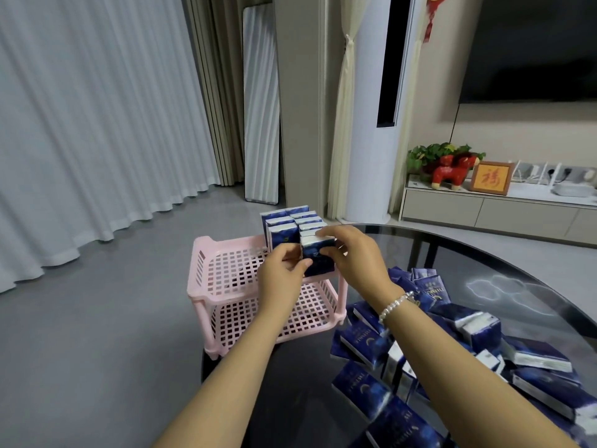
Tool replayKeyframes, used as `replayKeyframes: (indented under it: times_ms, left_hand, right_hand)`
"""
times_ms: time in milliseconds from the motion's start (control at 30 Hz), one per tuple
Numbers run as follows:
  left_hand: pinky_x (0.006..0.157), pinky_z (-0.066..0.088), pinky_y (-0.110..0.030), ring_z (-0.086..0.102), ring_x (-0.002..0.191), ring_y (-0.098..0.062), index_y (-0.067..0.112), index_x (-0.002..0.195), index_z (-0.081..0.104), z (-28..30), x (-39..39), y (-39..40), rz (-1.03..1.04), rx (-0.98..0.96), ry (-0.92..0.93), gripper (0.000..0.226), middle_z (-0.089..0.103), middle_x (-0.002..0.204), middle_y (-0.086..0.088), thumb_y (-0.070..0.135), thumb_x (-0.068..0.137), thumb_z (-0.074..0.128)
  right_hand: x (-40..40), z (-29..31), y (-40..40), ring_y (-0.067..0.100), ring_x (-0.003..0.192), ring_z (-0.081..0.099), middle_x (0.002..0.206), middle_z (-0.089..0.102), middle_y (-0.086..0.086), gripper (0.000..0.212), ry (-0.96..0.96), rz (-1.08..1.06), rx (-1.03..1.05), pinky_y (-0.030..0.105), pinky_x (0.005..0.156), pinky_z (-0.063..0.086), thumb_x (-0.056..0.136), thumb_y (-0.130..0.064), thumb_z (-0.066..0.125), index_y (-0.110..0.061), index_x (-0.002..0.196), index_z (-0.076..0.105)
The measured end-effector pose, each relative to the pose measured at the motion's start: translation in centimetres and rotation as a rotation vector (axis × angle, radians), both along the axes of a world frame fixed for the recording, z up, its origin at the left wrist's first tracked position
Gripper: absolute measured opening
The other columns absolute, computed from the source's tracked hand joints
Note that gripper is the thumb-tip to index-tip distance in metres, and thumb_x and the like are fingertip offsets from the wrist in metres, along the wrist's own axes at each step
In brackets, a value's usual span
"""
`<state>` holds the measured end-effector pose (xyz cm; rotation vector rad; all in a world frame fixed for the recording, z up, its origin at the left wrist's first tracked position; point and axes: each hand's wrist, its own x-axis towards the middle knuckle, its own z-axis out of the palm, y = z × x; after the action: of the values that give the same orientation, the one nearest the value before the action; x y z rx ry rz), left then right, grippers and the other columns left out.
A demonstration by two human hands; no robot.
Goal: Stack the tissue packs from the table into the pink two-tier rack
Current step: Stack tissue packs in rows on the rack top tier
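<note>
So we're standing at the dark glass table [484, 253], which runs under and off to the right of our hands. Right below them sits the pink two-tier rack [206, 286], perched at the table's left edge; its lower tier shows only bare grid under our left forearm. Below and to the right of our right wrist there's a big messy heap of blue tissue packs [452, 344] spread on the glass, lying every which way.

Just beyond our fingers, two rows of packs [292, 219] stand upright on the rack's top tier, tucked into its far right corner. We're holding the nearest pack [318, 255] at the front of the right row, between both hands. Our left hand [284, 270] pinches its left edge with curled fingers and thumb. Our right hand [352, 257] wraps it from the right, fingers over the top, thumb on the front. A pearl bracelet [395, 305] sits on our right wrist.
</note>
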<state>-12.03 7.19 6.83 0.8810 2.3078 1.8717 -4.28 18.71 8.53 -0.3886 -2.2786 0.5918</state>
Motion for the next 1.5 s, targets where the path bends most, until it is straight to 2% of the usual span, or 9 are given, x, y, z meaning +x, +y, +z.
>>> replayKeyframes:
  times_ms: [67,167,500,733,1000,1067,1167,1300,1500]
  left_hand:
    - [0.073,0.046,-0.014,0.062,0.084,-0.008,0.017,0.101,0.062,0.1,-0.3,0.2,0.006,-0.047,0.019,0.019,0.062,0.089,0.009,0.010,0.084,0.069]
    - [0.063,0.040,-0.005,0.058,0.073,0.001,0.015,0.103,0.066,-0.2,-0.6,0.3,0.011,-0.084,0.049,0.019,0.065,0.086,0.006,0.011,0.084,0.069]
    - [0.072,0.045,-0.013,0.065,0.081,-0.010,0.017,0.118,0.067,-1.3,-0.9,0.5,0.056,-0.120,0.162,0.036,0.072,0.098,-0.002,0.020,0.082,0.072]
    - [0.080,0.052,-0.028,0.065,0.098,-0.018,0.022,0.126,0.062,-1.7,-0.5,0.6,0.090,-0.242,0.294,0.037,0.071,0.110,-0.002,0.028,0.089,0.063]
    - [0.078,0.051,-0.035,0.064,0.090,-0.022,0.012,0.107,0.068,-2.0,-0.4,0.9,0.067,-0.405,0.433,0.026,0.071,0.101,-0.005,0.030,0.095,0.053]
    - [0.076,0.052,-0.033,0.065,0.089,-0.020,0.016,0.112,0.067,-1.9,-0.5,0.6,0.035,-0.350,0.391,0.028,0.071,0.099,-0.003,0.034,0.093,0.056]
    - [0.073,0.052,-0.030,0.066,0.087,-0.019,0.018,0.137,0.049,-1.9,-0.5,0.3,0.007,-0.362,0.361,0.053,0.071,0.097,-0.005,0.044,0.090,0.057]
    - [0.084,0.053,-0.035,0.062,0.097,-0.019,0.017,0.148,0.029,-1.9,-1.1,-0.3,0.011,-0.417,0.343,0.077,0.064,0.112,-0.007,0.052,0.086,0.058]
    - [0.067,0.045,-0.020,0.053,0.068,-0.001,0.018,0.131,0.056,-1.7,-1.4,-2.3,-0.033,-0.322,0.401,0.051,0.061,0.088,0.006,0.040,0.085,0.065]
  right_hand:
    - [-0.3,-0.1,0.1,0.020,0.098,0.060,0.114,0.065,0.003,0.026,-0.009,-0.024,0.051,0.030,0.085,0.051,0.086,-0.010,0.063,-0.018,0.111,0.066]
    - [-0.7,-0.3,0.4,0.023,0.104,0.059,0.111,0.068,0.004,0.026,0.022,-0.057,0.111,0.032,0.086,0.047,0.085,-0.007,0.062,-0.017,0.108,0.068]
    - [-1.0,-0.9,1.6,0.025,0.093,0.056,0.097,0.070,0.002,0.021,0.018,-0.070,0.266,0.036,0.078,0.049,0.078,-0.008,0.070,-0.015,0.098,0.070]
    - [0.2,-1.8,0.7,0.015,0.108,0.059,0.145,0.043,0.000,0.039,-0.085,0.021,0.049,0.024,0.093,0.043,0.091,-0.010,0.056,-0.018,0.130,0.055]
    - [0.3,-2.0,0.2,0.016,0.131,0.045,0.149,0.036,0.000,0.046,-0.116,0.045,-0.043,0.019,0.104,0.032,0.096,-0.016,0.049,-0.021,0.141,0.040]
    - [0.3,-1.7,0.1,0.010,0.125,0.050,0.144,0.045,-0.001,0.048,-0.106,0.041,-0.069,0.014,0.101,0.033,0.095,-0.016,0.050,-0.022,0.142,0.039]
    - [0.7,-1.3,-0.5,-0.007,0.088,0.053,0.115,0.056,-0.008,0.058,-0.082,0.048,-0.150,0.006,0.077,0.038,0.094,-0.018,0.053,-0.029,0.145,0.028]
    - [1.2,-1.5,-1.0,0.014,0.111,0.055,0.132,0.056,0.000,0.057,-0.102,0.047,-0.206,0.019,0.086,0.039,0.094,-0.023,0.053,-0.026,0.145,0.028]
    - [2.0,-1.6,-2.6,0.013,0.104,0.056,0.118,0.065,0.003,0.053,-0.072,0.003,-0.159,0.014,0.079,0.035,0.092,-0.029,0.056,-0.027,0.142,0.037]
